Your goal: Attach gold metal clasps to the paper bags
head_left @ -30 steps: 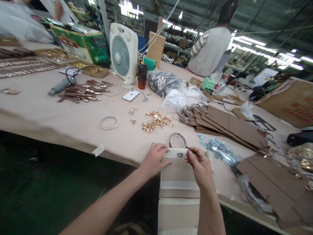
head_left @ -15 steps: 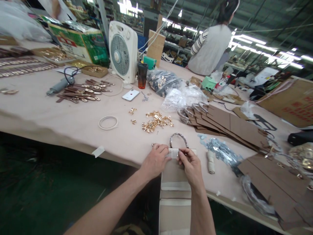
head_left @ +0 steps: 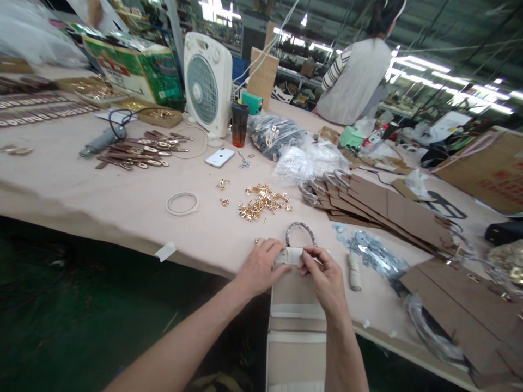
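Note:
A long beige bag panel (head_left: 296,316) hangs over the table's front edge, its top end lying on the table. A curved handle (head_left: 301,225), seemingly wrapped in clear film, arches from that end. My left hand (head_left: 261,267) grips the panel's left side, thumb and fingers beside a whitish strip (head_left: 292,255). At the strip's right end, the thumb and fingers of my right hand (head_left: 326,280) are pinched together over something small that they hide. A pile of gold-coloured metal fittings (head_left: 263,202) lies beyond my hands. Grey metal pieces (head_left: 370,250) are scattered to the right.
Brown bag panels (head_left: 384,209) are stacked at right, with more (head_left: 466,310) nearer. A pale roll (head_left: 354,270) stands beside my right hand. Leftward lie a tape ring (head_left: 182,204), phone (head_left: 219,157), cup (head_left: 239,124), fan (head_left: 206,84) and brown straps (head_left: 139,149). A person (head_left: 353,81) is behind.
The view has shifted slightly. My right hand has moved a little to the right along the panel's top, still pinched; my left hand stays at the left side.

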Demonstrator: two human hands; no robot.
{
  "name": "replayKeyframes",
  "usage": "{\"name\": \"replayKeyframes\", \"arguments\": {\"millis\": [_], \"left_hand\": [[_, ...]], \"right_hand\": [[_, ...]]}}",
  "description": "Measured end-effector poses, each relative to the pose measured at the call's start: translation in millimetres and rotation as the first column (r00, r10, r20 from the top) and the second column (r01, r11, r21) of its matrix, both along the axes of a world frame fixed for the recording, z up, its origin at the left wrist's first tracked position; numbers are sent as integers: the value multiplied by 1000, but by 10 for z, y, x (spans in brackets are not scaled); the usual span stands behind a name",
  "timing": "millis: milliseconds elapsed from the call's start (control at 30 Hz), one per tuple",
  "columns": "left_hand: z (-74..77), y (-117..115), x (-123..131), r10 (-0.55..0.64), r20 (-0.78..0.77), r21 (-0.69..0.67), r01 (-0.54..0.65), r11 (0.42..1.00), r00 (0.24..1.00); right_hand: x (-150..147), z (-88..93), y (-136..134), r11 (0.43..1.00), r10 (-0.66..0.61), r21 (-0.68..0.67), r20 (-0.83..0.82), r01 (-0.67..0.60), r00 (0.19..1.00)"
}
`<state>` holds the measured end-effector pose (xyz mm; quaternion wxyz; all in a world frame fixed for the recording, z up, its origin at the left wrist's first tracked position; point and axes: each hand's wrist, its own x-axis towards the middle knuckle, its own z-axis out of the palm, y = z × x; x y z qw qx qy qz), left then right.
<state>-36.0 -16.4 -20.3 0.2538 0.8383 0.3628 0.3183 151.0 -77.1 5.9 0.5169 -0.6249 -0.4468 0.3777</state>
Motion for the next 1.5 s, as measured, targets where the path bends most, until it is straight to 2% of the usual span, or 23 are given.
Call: {"name": "replayKeyframes", "arguments": {"millis": [67,133,300,433,833,1033,1167,1267,1333,1400,1433,1500], "left_hand": [[-19,5,-2,-2,7,-23,2,1000,1000],[-46,11,4,-3,15,-29,3,1000,1000],[-96,27,26,3,57,-24,-1,1000,998],[-95,31,28,8,68,-13,-8,1000,998],[-119,32,26,13,102,-12,-12,1000,995],[-93,29,22,9,92,-7,-8,1000,996],[-86,33,31,14,85,10,-15,1000,996],[-111,40,32,11,62,46,-14,999,998],[-124,47,30,12,46,84,-16,996,999],[-111,45,42,15,36,140,-20,990,999],[-90,36,61,7,32,175,-12,984,999],[-25,-1,139,-51,13,250,47,967,999]], "right_hand": [[27,72,19,998,-25,52,50,22,998],[38,124,56,997,-4,82,126,-7,992],[17,121,169,970,191,66,394,-235,899],[12,37,233,941,253,77,482,-328,839],[9,-100,390,933,257,55,594,-357,762],[-22,-206,376,928,192,137,621,-346,760],[-12,-137,236,937,64,233,618,-260,784],[267,-23,113,930,-191,366,573,-39,797],[599,31,23,883,-411,432,526,182,745],[965,34,-83,830,-553,416,525,372,647],[1128,14,-138,815,-579,381,554,436,598],[1368,-64,-234,821,-546,280,640,498,540]]}}
